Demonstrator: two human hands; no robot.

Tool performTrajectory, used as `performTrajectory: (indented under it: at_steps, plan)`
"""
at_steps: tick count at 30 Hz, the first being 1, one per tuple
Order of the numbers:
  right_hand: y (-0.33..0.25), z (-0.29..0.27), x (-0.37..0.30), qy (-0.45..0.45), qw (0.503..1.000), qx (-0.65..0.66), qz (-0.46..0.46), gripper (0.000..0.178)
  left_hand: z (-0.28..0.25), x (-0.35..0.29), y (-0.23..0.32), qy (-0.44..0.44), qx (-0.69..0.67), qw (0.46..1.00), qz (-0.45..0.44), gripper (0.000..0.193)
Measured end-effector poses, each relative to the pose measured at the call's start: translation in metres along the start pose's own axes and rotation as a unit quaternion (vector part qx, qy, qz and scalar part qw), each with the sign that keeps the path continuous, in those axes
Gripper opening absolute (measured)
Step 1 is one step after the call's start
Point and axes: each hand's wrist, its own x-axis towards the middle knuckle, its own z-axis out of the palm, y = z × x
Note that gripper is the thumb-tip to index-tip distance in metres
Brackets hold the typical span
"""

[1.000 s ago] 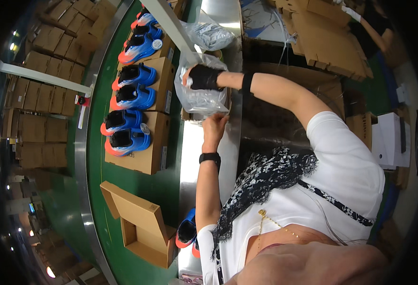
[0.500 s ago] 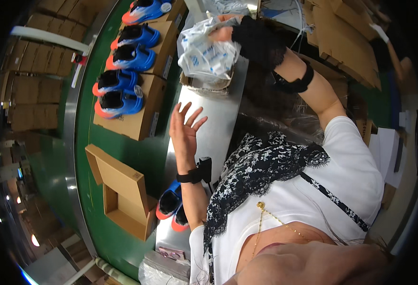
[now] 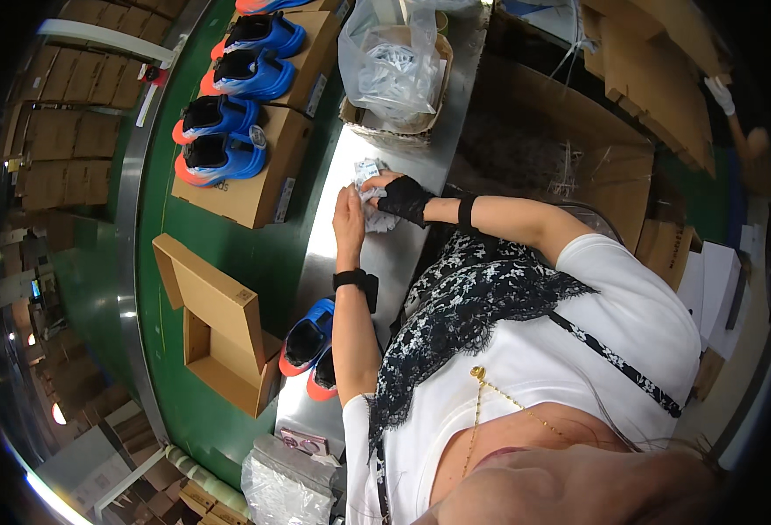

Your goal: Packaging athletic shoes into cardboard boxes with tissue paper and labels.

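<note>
both hands meet over a wad of white paper point(image 3: 375, 203) on the steel surface point(image 3: 403, 254), in the upper middle of the view. the left hand point(image 3: 348, 214) is curled round the wad's left side, fingers bent and closed on it. the right hand point(image 3: 403, 198), in a black fingerless glove, is closed over the wad's top and right side; so the paper is pinched between the two, resting on or just above the surface, which of the two i cannot tell. a black band sits on each wrist.

beyond the hands, at the far end of the surface, stands a small carton point(image 3: 394, 122) lined with a clear bag point(image 3: 385, 61) full of more white paper. near the left elbow a pair of blue and orange shoes point(image 3: 311, 346) lies on the surface's edge. left of the surface runs a green belt point(image 3: 184, 236); on it an open empty box point(image 3: 219, 328) lies just beside the pair, and farther up closed boxes point(image 3: 259, 188) carry blue shoes point(image 3: 219, 153) on their lids. at the near end of the surface a grey block point(image 3: 302, 455) and a clear bag of stuffing point(image 3: 285, 494) lie. to the right a big brown carton point(image 3: 569, 149) stands open.
</note>
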Motion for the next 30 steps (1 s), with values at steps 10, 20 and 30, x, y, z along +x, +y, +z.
performTrajectory:
  at_steps: [10,20,30]
  plan:
    - [0.006,-0.017,0.004,-0.071,0.978,-0.196,0.032,0.063,0.008,0.009,-0.028,0.077,0.155,0.981,0.09,0.029]
    - [0.051,-0.02,0.0,0.083,0.99,-0.071,-0.093,0.021,0.01,-0.02,-0.037,0.109,0.248,0.957,0.107,0.033]
    - [0.018,-0.068,0.013,0.045,0.983,0.142,0.111,0.023,0.015,-0.008,-0.026,0.117,0.223,0.965,0.066,0.035]
